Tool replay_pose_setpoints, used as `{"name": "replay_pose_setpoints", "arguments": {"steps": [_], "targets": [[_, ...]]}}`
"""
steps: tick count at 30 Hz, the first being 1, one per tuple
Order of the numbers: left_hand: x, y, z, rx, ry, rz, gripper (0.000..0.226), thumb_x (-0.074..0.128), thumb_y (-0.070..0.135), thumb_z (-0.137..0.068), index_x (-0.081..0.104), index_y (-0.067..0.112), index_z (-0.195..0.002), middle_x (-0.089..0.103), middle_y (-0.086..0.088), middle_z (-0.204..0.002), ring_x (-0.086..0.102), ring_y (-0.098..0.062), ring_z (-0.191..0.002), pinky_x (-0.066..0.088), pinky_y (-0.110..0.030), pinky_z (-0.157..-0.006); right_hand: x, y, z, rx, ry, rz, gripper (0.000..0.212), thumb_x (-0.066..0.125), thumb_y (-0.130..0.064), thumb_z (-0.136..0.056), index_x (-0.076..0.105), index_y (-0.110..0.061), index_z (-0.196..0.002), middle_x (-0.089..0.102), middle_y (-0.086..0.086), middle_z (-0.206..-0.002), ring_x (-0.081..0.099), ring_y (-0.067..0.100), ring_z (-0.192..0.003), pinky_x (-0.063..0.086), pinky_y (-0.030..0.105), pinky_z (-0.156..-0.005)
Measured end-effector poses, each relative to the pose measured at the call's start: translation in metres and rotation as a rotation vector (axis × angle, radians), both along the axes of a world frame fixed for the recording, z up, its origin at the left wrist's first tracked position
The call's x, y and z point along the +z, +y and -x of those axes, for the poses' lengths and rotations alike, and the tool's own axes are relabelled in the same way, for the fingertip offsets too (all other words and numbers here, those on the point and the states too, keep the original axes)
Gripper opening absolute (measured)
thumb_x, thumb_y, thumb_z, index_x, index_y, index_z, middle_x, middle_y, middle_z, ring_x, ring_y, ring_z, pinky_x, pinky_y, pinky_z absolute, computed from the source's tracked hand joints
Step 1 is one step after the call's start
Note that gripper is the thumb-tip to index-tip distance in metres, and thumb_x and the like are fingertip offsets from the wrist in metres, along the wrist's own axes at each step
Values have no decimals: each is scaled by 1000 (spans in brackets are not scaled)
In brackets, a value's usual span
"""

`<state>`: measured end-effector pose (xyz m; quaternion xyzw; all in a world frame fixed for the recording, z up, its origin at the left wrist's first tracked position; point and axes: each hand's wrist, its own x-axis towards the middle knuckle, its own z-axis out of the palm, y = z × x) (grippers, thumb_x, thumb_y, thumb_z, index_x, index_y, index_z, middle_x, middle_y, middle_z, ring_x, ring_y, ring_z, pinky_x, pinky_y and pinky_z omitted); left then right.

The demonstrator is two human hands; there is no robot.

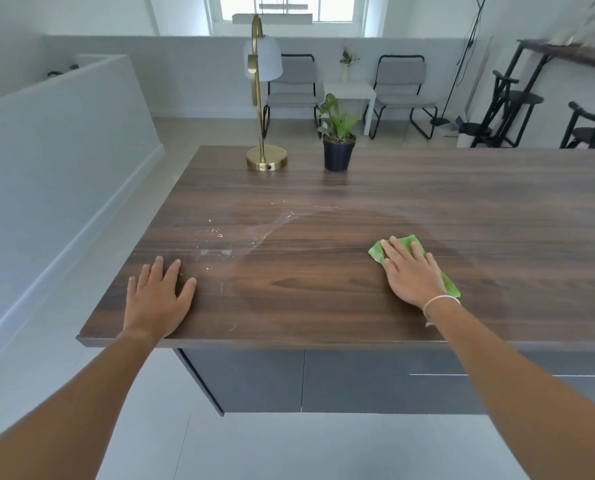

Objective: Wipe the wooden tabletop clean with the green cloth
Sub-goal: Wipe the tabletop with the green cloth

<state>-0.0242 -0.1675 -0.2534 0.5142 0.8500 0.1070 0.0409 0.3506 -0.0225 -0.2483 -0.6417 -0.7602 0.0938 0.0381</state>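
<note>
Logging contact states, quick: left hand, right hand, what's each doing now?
Left hand: open, flat on the wooden tabletop, holding nothing.
Right hand: open, palm pressing the green cloth flat, not gripping.

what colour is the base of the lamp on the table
Shiny gold, like its stem; the lamp base shows clearly in the head view.

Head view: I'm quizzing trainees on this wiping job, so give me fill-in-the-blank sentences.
1. The right hand presses flat on the ____ cloth.
2. The left hand lies flat on the bare ____.
3. The wet streaks lie to the ____ of the cloth.
4. Beside the gold lamp stands a potted ____.

Missing: green; tabletop; left; plant
</note>
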Motion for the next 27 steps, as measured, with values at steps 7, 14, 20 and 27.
{"name": "replay_pose_setpoints", "arguments": {"steps": [7,14,20,27], "targets": [[5,27,-46,-148,-44,-28,57,35,43,-94,31,17,-144,22,-12,-156,17,-31,-144,11,-47,-117,-8,-67,110,451,50,-68,49,24,-32,-99,20,-30,-147,17,-11,-158,13,27,-146,11,42,-117],[-7,30,-52,-154,25,-12,58,33,46,-93,31,18,-144,24,-12,-155,17,-30,-144,13,-47,-117,-15,-50,-44,174,-15,-107,48,24,-35,-99,17,-39,-146,15,-17,-157,14,19,-146,13,37,-116],[-8,29,-55,-152,31,-39,58,34,46,-93,31,19,-144,26,-11,-155,18,-29,-144,12,-46,-118,-3,6,-27,-48,-23,-67,50,26,-31,-98,19,-30,-148,14,-10,-158,15,26,-146,12,39,-118],[-9,29,-54,-146,19,-39,58,35,47,-92,32,20,-144,26,-10,-155,18,-28,-144,12,-46,-118,-13,-75,25,459,27,-113,48,25,-34,-98,22,-32,-147,21,-13,-156,15,20,-146,8,33,-119]]}}
